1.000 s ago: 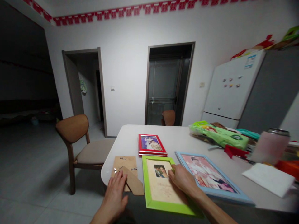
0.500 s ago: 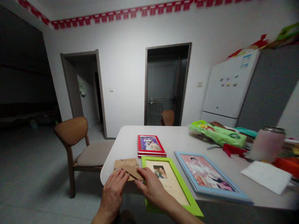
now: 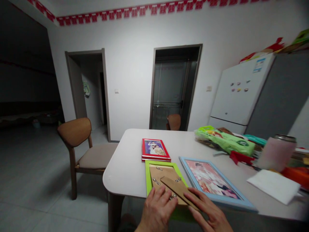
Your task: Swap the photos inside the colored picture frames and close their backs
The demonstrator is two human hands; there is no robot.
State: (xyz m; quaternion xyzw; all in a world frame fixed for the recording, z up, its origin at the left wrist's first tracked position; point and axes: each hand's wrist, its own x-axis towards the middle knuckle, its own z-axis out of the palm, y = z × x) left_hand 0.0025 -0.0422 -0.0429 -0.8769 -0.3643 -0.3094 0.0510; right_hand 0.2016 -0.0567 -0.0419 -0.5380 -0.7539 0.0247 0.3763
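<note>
A green picture frame (image 3: 147, 174) lies at the near edge of the white table (image 3: 125, 167). A brown backing board (image 3: 166, 180) with a fold-out stand and small metal clips sits inside it. My left hand (image 3: 156, 211) rests flat on the board's near part, fingers stretched out. My right hand (image 3: 210, 214) lies flat beside it, fingers on the stand's near end. A red picture frame (image 3: 154, 149) lies just beyond the green one. A larger blue picture frame (image 3: 214, 182) with a photo lies to the right.
Green packets (image 3: 225, 140), a red object (image 3: 240, 157), a pink cup (image 3: 275, 153) and a white folded paper (image 3: 275, 186) are on the table's right. A wooden chair (image 3: 82, 145) stands left of the table. A white fridge (image 3: 241, 93) is behind.
The brown backing board has moved from the table left of the green frame into the frame, covering the small photo. Both hands moved right with it and now lie on it.
</note>
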